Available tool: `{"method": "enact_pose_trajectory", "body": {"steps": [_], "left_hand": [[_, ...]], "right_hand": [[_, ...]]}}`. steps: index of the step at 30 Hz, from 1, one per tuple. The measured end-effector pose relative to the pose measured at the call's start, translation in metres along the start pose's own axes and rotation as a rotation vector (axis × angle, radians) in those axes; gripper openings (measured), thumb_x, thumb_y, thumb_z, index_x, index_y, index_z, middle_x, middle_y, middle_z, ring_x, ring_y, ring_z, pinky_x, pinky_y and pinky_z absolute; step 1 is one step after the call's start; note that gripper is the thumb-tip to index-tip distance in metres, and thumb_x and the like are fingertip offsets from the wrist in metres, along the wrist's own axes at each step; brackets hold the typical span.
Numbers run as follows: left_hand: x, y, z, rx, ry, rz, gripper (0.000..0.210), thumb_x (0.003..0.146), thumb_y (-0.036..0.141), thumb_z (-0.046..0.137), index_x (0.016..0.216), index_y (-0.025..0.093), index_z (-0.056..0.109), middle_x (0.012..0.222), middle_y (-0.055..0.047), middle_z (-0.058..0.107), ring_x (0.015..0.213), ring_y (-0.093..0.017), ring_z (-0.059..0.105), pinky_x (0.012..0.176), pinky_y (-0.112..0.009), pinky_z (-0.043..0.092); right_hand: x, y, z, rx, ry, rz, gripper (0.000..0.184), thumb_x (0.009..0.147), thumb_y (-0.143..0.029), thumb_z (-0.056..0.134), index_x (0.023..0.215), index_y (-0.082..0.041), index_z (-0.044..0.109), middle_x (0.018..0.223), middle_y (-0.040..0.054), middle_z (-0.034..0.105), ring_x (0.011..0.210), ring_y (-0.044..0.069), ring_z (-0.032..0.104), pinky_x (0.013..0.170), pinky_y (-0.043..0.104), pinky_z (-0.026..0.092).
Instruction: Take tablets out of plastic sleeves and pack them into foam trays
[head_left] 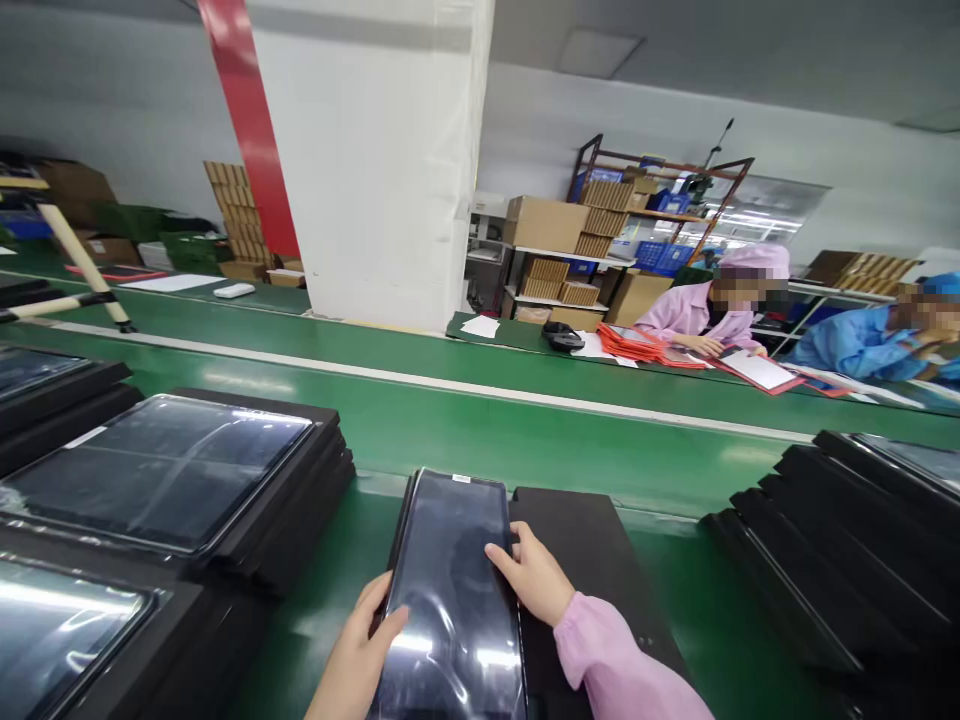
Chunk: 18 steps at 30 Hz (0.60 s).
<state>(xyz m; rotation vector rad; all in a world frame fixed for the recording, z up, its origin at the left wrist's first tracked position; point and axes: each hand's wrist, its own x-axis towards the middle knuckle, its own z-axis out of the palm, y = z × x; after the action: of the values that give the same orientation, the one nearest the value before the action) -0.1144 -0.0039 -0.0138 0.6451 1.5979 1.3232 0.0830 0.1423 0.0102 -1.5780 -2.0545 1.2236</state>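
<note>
A dark, glossy screen panel [457, 560] with a small white label at its far end lies lengthwise before me. My left hand [358, 640] grips its left long edge, thumb on top and fingers down the side. On the opposite edge my right hand [538, 578] is closed the same way, its thumb resting on the glossy face. Underneath and to the right is a flat black tray [600, 570]; whether the panel touches it is hidden. The panel's near end runs out of view.
Stacked black trays with glossy panels [172, 465] stand at left; another black tray stack [832, 550] stands at right. A green conveyor belt [420, 420] crosses ahead. Beyond it, a person in pink [697, 310] handles red-edged sheets near a person in blue [847, 340].
</note>
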Motion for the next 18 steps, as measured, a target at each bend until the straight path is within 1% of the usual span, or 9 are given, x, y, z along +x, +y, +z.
{"method": "enact_pose_trajectory", "body": {"steps": [1,3,5,8,11,13,15,16,18], "left_hand": [[0.004,-0.005,-0.002,0.051,-0.031,0.012,0.058,0.073,0.047,0.066,0.121,0.016,0.063,0.135,-0.011,0.058,0.127,-0.031,0.052,0.101,-0.035,0.047],[0.013,-0.014,-0.003,0.124,-0.088,0.022,0.06,0.074,0.051,0.062,0.122,0.015,0.061,0.138,-0.012,0.055,0.126,-0.032,0.052,0.096,-0.033,0.049],[0.021,-0.024,-0.002,0.22,-0.085,0.062,0.06,0.076,0.055,0.056,0.122,0.016,0.06,0.139,-0.012,0.053,0.126,-0.031,0.052,0.095,-0.034,0.05],[0.026,-0.035,0.003,0.396,0.001,0.119,0.066,0.079,0.06,0.046,0.126,0.016,0.057,0.144,-0.014,0.046,0.132,-0.032,0.045,0.105,-0.04,0.043],[0.023,-0.037,0.009,0.518,-0.012,0.085,0.075,0.078,0.062,0.046,0.134,0.011,0.048,0.149,-0.017,0.039,0.139,-0.034,0.036,0.113,-0.046,0.033],[0.019,-0.031,0.011,0.48,-0.019,0.092,0.079,0.076,0.06,0.052,0.138,0.012,0.043,0.149,-0.017,0.04,0.14,-0.035,0.035,0.115,-0.046,0.03],[0.015,-0.019,0.012,0.312,0.033,0.084,0.082,0.075,0.057,0.058,0.141,0.013,0.04,0.147,-0.018,0.043,0.137,-0.036,0.038,0.115,-0.047,0.029],[0.013,-0.01,0.011,0.197,0.056,0.044,0.082,0.074,0.055,0.06,0.141,0.013,0.04,0.145,-0.019,0.045,0.136,-0.036,0.04,0.114,-0.048,0.03],[0.012,0.009,0.009,-0.035,0.055,-0.11,0.076,0.077,0.051,0.064,0.141,0.015,0.043,0.139,-0.019,0.051,0.134,-0.035,0.044,0.113,-0.047,0.032]], "right_hand": [[0.0,-0.002,0.001,-0.012,0.035,-0.016,0.034,0.091,-0.034,0.054,0.117,-0.014,0.045,0.071,0.0017,0.068,0.065,0.019,0.067,0.061,0.027,0.047],[-0.002,-0.005,0.001,-0.055,0.098,-0.031,0.042,0.093,-0.033,0.051,0.128,-0.012,0.04,0.086,0.0076,0.072,0.083,0.023,0.07,0.075,0.03,0.048],[-0.005,-0.007,0.002,-0.14,0.139,-0.015,0.046,0.096,-0.033,0.046,0.135,-0.011,0.037,0.098,0.0127,0.073,0.095,0.026,0.07,0.08,0.032,0.047],[-0.009,-0.008,0.003,-0.339,0.162,0.03,0.051,0.099,-0.033,0.038,0.142,-0.007,0.033,0.101,0.0165,0.073,0.096,0.03,0.07,0.079,0.035,0.048],[-0.012,-0.01,0.008,-0.534,0.157,0.066,0.054,0.101,-0.032,0.031,0.147,-0.004,0.031,0.091,0.0173,0.074,0.085,0.032,0.072,0.072,0.038,0.05],[-0.014,-0.012,0.011,-0.616,0.154,0.071,0.054,0.101,-0.031,0.029,0.147,-0.003,0.032,0.085,0.0175,0.074,0.079,0.033,0.073,0.067,0.038,0.051],[-0.015,-0.013,0.014,-0.655,0.152,0.052,0.055,0.102,-0.031,0.027,0.148,-0.001,0.031,0.081,0.0183,0.074,0.075,0.032,0.073,0.063,0.038,0.052],[-0.015,-0.013,0.016,-0.666,0.15,0.038,0.055,0.102,-0.03,0.027,0.148,0.0,0.031,0.079,0.0189,0.074,0.073,0.032,0.073,0.062,0.038,0.052],[-0.014,-0.013,0.017,-0.682,0.153,0.016,0.056,0.102,-0.029,0.025,0.148,0.002,0.03,0.078,0.02,0.073,0.071,0.032,0.073,0.06,0.038,0.052]]}}
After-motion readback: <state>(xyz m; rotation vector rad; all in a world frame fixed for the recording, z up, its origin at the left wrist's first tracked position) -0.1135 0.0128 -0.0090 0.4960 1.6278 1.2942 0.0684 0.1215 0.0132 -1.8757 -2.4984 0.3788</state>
